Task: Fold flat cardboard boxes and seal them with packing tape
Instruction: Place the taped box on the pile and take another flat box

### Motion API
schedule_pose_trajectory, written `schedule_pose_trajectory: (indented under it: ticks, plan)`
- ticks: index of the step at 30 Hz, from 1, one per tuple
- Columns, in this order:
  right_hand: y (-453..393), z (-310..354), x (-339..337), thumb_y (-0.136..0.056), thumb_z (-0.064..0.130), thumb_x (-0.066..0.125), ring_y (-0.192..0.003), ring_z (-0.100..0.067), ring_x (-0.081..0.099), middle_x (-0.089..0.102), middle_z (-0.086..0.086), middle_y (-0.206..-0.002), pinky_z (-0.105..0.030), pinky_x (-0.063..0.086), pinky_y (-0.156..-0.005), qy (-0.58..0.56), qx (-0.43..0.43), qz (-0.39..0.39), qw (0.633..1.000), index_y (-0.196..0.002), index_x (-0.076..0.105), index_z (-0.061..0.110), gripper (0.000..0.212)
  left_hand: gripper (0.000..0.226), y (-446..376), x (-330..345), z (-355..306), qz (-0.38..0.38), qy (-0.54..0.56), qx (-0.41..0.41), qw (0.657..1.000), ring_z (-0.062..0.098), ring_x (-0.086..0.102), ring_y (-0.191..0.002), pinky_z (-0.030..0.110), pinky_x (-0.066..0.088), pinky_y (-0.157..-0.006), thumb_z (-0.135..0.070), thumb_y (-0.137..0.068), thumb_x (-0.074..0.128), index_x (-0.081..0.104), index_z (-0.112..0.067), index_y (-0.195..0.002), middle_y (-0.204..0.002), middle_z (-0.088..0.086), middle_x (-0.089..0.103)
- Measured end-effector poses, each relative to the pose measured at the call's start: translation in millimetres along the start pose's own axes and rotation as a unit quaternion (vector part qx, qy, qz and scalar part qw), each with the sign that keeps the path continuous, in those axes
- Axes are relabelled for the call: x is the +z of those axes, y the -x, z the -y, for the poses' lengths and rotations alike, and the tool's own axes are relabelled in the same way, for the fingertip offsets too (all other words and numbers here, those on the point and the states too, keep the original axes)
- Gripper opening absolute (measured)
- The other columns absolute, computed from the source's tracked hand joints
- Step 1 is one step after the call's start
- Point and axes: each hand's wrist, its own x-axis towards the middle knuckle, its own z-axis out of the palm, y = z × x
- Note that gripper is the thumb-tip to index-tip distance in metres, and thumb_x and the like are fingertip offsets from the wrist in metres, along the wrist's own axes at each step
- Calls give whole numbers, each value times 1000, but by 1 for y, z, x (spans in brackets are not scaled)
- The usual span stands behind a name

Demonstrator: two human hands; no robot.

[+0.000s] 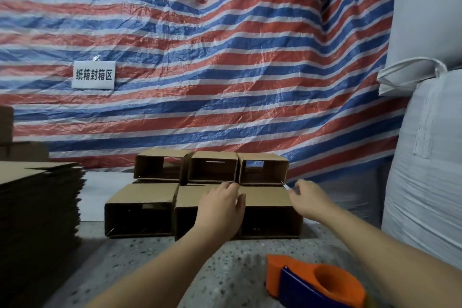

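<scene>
Head view: my left hand lies flat, fingers straight, on the front middle box; right hand relaxed beside the right box. Light, crushable cardboard, so I'd grip the stiff corner edges.

Six folded boxes sit on the floor in two rows of three. Back row: left box, middle box, right box, side by side against the tarp behind them. Front row directly before it: near-left box, near-middle box, near-right box. The left hand lies over the near-middle box, the right hand at the near-right box's right edge. Left of the rows, a stack of flat cardboard. Nearest the camera, at right, the tape dispenser. Big sacks stand at far right. A sign hangs on the tarp, upper left.
</scene>
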Motion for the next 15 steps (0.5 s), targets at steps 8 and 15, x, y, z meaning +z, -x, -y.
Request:
schedule_pose_trajectory:
  ticks: [8,15]
  plan:
    - [92,105,-29,-99,37,53,-89,-14,60,64,3,-103,-34,52,-75,-45,-123,-65,989,-105,64,22,20,28,65,-145,23,-44,23,-14,999,7,57,-76,32,53,-68,-42,-99,41,61,-25,-92,-85,-10,62]
    - [142,203,-44,-98,39,50,-93,-18,59,59,3,-102,-39,53,-80,-33,-223,-79,971,-107,60,20,23,26,99,-248,97,-37,-77,-43,995,6,55,-73,24,50,-66,-39,-99,46,64,-24,-89,-86,-10,62]
